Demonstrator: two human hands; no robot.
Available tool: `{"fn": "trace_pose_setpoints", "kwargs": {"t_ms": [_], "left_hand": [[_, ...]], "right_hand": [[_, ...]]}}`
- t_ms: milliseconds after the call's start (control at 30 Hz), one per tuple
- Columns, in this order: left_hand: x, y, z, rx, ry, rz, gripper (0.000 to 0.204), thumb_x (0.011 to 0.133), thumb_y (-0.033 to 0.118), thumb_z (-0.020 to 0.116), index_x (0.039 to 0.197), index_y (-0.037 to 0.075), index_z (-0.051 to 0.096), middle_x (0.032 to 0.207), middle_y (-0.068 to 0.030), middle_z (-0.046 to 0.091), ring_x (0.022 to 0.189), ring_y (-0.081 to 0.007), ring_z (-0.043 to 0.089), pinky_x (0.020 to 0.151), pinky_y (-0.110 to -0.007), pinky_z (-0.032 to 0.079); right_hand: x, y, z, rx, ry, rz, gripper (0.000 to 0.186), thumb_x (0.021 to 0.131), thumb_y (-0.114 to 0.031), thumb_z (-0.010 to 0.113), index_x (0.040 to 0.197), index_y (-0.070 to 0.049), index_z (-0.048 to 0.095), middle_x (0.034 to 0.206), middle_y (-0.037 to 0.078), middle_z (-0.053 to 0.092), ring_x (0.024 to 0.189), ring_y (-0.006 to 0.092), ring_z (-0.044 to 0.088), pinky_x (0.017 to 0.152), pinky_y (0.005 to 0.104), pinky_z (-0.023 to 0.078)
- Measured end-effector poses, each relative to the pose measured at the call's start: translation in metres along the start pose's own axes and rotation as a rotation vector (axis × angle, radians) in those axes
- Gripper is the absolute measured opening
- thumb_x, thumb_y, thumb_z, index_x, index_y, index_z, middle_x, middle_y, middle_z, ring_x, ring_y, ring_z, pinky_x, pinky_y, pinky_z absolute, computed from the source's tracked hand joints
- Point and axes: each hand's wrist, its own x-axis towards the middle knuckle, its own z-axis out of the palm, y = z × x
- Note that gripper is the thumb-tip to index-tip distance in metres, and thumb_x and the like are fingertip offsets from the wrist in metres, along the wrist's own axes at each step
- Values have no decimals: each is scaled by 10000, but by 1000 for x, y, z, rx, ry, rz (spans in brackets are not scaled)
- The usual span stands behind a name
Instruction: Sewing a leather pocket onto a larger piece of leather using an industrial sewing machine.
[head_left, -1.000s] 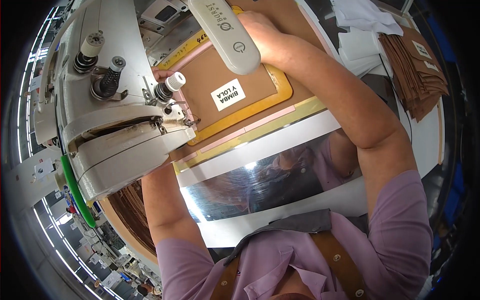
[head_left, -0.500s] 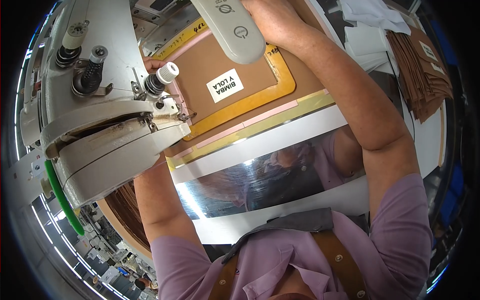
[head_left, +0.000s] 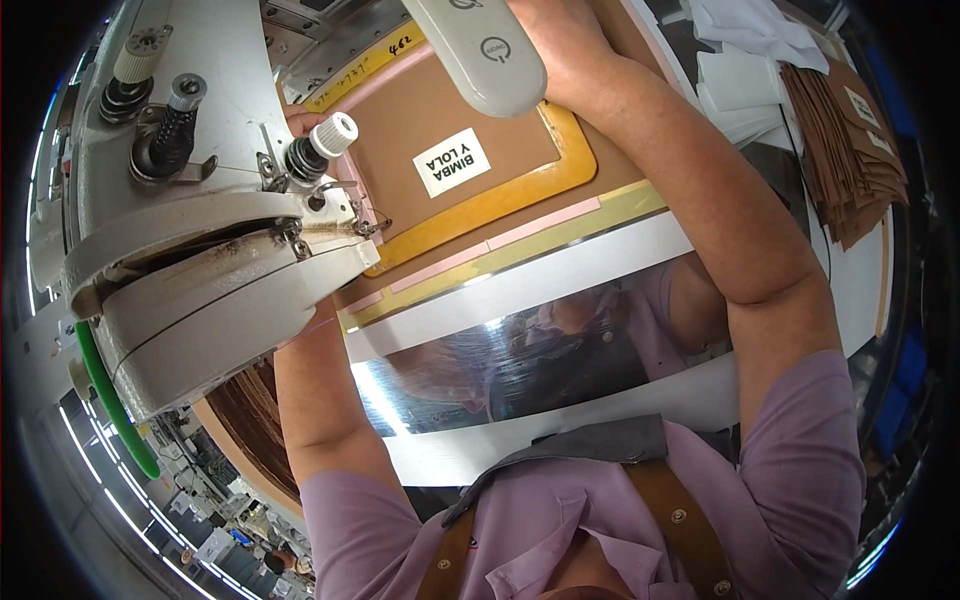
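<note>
A sewing machine [head_left: 195, 260] stands on the left, its needle area beside a brown panel [head_left: 395, 150] with a white printed label [head_left: 450, 162]. A yellow template frame [head_left: 480, 200] surrounds much of the panel, with pink and pale-yellow strips [head_left: 530, 230] below it. My left hand [head_left: 300, 122] reaches under the machine arm to the panel's far left edge; only some fingertips show. My right hand [head_left: 555, 55] rests at the upper right of the work, its fingers hidden behind a pale grey oblong device [head_left: 490, 80] hanging over the panel.
Brown pieces with labels [head_left: 830, 170] are stacked at the right, beside white sheets [head_left: 745, 85] and a dark cord. A shiny metal plate [head_left: 520, 370] lies along the near edge. A green padded bar [head_left: 110, 390] runs along the left, with other workstations beyond.
The machine has shifted left and the grey device up and right in the picture. My right hand has moved slightly up and right; my left hand stays at the panel's far left edge.
</note>
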Motion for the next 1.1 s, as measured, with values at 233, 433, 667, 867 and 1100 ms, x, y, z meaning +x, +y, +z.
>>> {"fn": "trace_pose_setpoints", "kwargs": {"t_ms": [233,433,667,867,1100], "left_hand": [[-22,31,9,108,5,7,197,941,131,770,1115,43,749,1065,-91,692,1064,-259,654,966,-379,494],[-40,38,2,143,-61,-45,202,939,131,771,1122,47,749,1078,-95,692,1073,-263,652,971,-384,494],[-45,33,-15,191,-131,-97,209,937,131,771,1130,52,750,1094,-100,692,1084,-268,651,976,-389,493],[-53,37,-21,229,-201,-143,215,936,130,772,1136,56,751,1107,-104,692,1093,-272,649,981,-393,493],[-74,45,-29,272,-277,-212,223,934,130,773,1144,60,751,1123,-108,692,1103,-277,647,986,-399,492]], "right_hand": [[-5,-12,0,-438,-185,-204,142,869,-178,591,892,-106,711,934,76,730,958,236,679,836,416,476],[-13,-34,-6,-491,-365,-195,340,878,-340,633,1065,-68,718,1051,134,712,1034,296,651,891,444,470],[-25,-44,0,-395,-257,-328,505,979,-533,609,1102,-55,717,1108,41,699,1134,204,617,952,379,499],[-19,-67,30,-153,-247,-332,432,999,-436,618,1164,-48,712,1151,96,691,1170,258,619,956,397,516],[11,-89,38,-79,-452,-249,435,941,-402,695,1233,-79,692,1238,64,642,1177,237,592,1025,439,463]]}}
